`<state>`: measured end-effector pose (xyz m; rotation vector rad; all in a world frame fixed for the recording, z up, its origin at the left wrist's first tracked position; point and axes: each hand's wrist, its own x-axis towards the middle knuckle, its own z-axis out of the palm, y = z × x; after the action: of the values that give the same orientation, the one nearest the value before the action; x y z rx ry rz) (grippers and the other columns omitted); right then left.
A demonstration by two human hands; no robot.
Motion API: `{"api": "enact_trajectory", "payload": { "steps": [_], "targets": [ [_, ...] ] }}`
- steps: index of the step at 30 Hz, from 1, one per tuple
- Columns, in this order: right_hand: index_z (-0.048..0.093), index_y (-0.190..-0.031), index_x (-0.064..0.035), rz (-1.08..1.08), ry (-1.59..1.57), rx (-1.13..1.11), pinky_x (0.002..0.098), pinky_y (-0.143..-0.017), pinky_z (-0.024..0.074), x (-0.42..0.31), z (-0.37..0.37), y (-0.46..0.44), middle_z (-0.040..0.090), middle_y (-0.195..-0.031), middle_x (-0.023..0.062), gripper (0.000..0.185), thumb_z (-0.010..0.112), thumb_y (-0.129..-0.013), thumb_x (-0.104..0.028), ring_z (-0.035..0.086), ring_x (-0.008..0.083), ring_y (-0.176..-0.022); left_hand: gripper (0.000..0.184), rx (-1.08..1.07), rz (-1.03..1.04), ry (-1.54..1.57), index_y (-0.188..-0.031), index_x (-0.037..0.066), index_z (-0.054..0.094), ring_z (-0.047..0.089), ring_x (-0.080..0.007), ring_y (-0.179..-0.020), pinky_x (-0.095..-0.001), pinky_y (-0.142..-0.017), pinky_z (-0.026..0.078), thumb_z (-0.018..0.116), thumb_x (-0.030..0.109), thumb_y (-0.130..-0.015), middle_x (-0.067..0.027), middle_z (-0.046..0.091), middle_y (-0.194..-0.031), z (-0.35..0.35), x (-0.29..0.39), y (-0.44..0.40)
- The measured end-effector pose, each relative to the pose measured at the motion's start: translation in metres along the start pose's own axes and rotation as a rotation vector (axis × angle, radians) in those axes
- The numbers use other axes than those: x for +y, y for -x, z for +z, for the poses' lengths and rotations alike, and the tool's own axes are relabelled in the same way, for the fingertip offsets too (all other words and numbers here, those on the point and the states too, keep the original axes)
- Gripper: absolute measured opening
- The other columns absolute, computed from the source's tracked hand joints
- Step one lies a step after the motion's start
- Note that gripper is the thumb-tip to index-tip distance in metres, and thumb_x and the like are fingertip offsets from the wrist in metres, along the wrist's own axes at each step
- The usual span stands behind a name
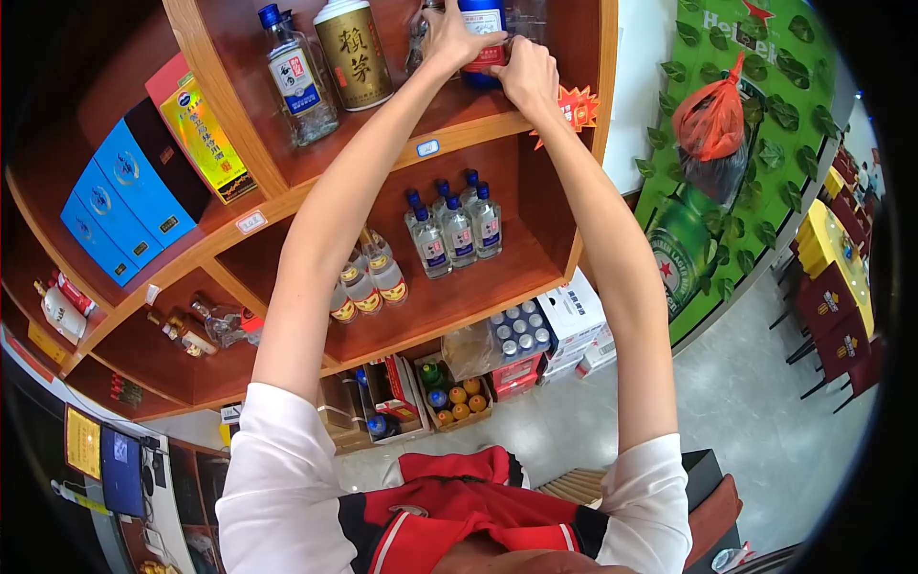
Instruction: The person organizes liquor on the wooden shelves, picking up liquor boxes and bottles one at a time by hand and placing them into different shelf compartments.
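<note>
On the upper shelf, a blue bottle [483, 21] with a white and red label stands between my two hands. My left hand [457, 40] grips it from the left, thumb laid across the label. My right hand [528, 72] is closed against its lower right side, the fingers curled and partly hidden. Left of my hands are a gold canister [354, 57] with black characters and a clear, blue-capped liquor bottle [298, 81]. Behind my left hand, a clear glass bottle [417, 43] is partly covered.
Lower shelves hold several small blue-capped bottles [459, 234] and clear bottles [385, 273]. Blue boxes [124, 187] stand left. Cartons and a can pack [519, 330] sit below. A red bag [710, 120] hangs by the green panel [688, 230]; a starburst tag [579, 107] juts from the shelf edge.
</note>
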<state>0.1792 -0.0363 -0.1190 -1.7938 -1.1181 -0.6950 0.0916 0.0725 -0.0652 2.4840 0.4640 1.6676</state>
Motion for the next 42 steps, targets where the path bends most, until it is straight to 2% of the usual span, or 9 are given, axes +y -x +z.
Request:
{"api": "enact_trajectory", "payload": {
  "steps": [12, 18, 27, 30, 31, 34, 35, 38, 42],
  "targets": [
    [0.073, -0.096, 0.0006, -0.062, 0.204, -0.055, 0.0462, -0.078, 0.0610, 0.001, 0.004, -0.002, 0.075, -0.096, 0.0219, 0.047, 0.086, -0.080, -0.041, 0.075, 0.0380, -0.091, 0.078, -0.013, -0.155, -0.104, -0.129, 0.014, 0.050, 0.061, -0.0473, -0.112, -0.0583, -0.087, 0.054, 0.090, 0.043, -0.068, -0.0246, 0.056, -0.121, -0.009, 0.023, 0.012],
    [0.074, -0.100, -0.0011, -0.061, 0.229, -0.066, 0.0466, -0.081, 0.0606, 0.001, 0.008, -0.007, 0.076, -0.099, 0.0206, 0.041, 0.086, -0.081, -0.035, 0.074, 0.0383, -0.095, 0.089, 0.054, -0.133, -0.155, -0.137, 0.014, 0.042, 0.049, -0.0543, -0.129, -0.0627, -0.095, 0.051, 0.090, 0.046, -0.070, -0.0334, 0.037, -0.150, 0.010, 0.013, 0.010],
    [0.071, -0.098, -0.0022, -0.029, 0.176, 0.054, 0.0486, -0.081, 0.0590, -0.008, -0.008, 0.005, 0.074, -0.096, 0.0204, 0.038, 0.083, -0.084, -0.035, 0.073, 0.0395, -0.094, 0.119, 0.046, -0.007, -0.103, -0.163, 0.010, 0.015, 0.045, -0.0535, -0.131, -0.0617, -0.102, 0.048, 0.087, 0.048, -0.076, -0.0319, 0.038, -0.146, -0.024, 0.021, 0.029],
    [0.066, -0.091, -0.0014, -0.134, -0.051, 0.248, 0.0476, -0.071, 0.0541, -0.021, -0.026, 0.036, 0.070, -0.086, 0.0191, 0.035, 0.078, -0.090, -0.034, 0.070, 0.0386, -0.081, 0.089, 0.166, 0.111, 0.027, -0.154, -0.001, 0.032, 0.046, -0.0457, -0.130, -0.0545, -0.104, 0.045, 0.078, 0.037, -0.087, -0.0289, 0.043, -0.139, -0.074, 0.055, 0.075],
    [0.064, -0.090, -0.0008, -0.253, -0.306, 0.344, 0.0431, -0.065, 0.0497, -0.024, -0.025, 0.054, 0.064, -0.078, 0.0165, 0.031, 0.076, -0.092, -0.029, 0.063, 0.0321, -0.069, 0.067, 0.380, 0.273, 0.053, -0.140, -0.004, 0.050, 0.063, -0.0358, -0.107, -0.0483, -0.089, 0.052, 0.075, 0.032, -0.090, -0.0241, 0.059, -0.120, -0.090, 0.063, 0.098],
    [0.066, -0.087, 0.0017, -0.149, -0.631, 0.247, 0.0254, -0.065, 0.0463, -0.060, -0.039, 0.135, 0.061, -0.074, 0.0012, 0.024, 0.073, -0.099, -0.018, 0.052, 0.0068, -0.071, 0.057, 0.319, 0.470, 0.223, -0.127, -0.001, 0.055, 0.059, -0.0380, -0.099, -0.0449, -0.082, 0.049, 0.078, 0.021, -0.080, -0.0200, 0.058, -0.107, -0.141, 0.067, 0.191],
    [0.062, -0.082, 0.0021, 0.018, -0.648, 0.172, 0.0250, -0.062, 0.0434, -0.073, -0.042, 0.168, 0.056, -0.070, 0.0002, 0.027, 0.069, -0.102, -0.015, 0.049, 0.0069, -0.068, 0.051, 0.265, 0.441, 0.238, -0.122, -0.002, 0.058, 0.060, -0.0361, -0.092, -0.0440, -0.076, 0.049, 0.078, 0.021, -0.081, -0.0180, 0.059, -0.103, -0.164, 0.074, 0.231],
    [0.050, -0.070, 0.0023, -0.103, -0.804, -0.158, 0.0267, -0.058, 0.0352, -0.079, -0.021, 0.251, 0.045, -0.064, 0.0045, 0.040, 0.047, -0.109, -0.008, 0.044, 0.0119, -0.061, 0.033, 0.134, 0.340, 0.274, -0.107, -0.001, 0.067, 0.062, -0.0309, -0.071, -0.0406, -0.061, 0.050, 0.077, 0.017, -0.080, -0.0113, 0.063, -0.087, -0.216, 0.065, 0.349],
    [0.058, -0.064, 0.0006, -0.078, -1.023, -0.747, 0.0334, -0.061, 0.0454, -0.095, 0.041, 0.361, 0.065, -0.074, 0.0109, 0.017, 0.057, -0.081, -0.001, 0.060, 0.0191, -0.067, 0.017, 0.076, -0.229, -0.127, -0.098, 0.002, 0.070, 0.066, -0.0224, -0.066, -0.0334, -0.059, 0.052, 0.072, 0.016, -0.089, -0.0082, 0.068, -0.081, -0.298, 0.005, 0.474]
  ]
}}
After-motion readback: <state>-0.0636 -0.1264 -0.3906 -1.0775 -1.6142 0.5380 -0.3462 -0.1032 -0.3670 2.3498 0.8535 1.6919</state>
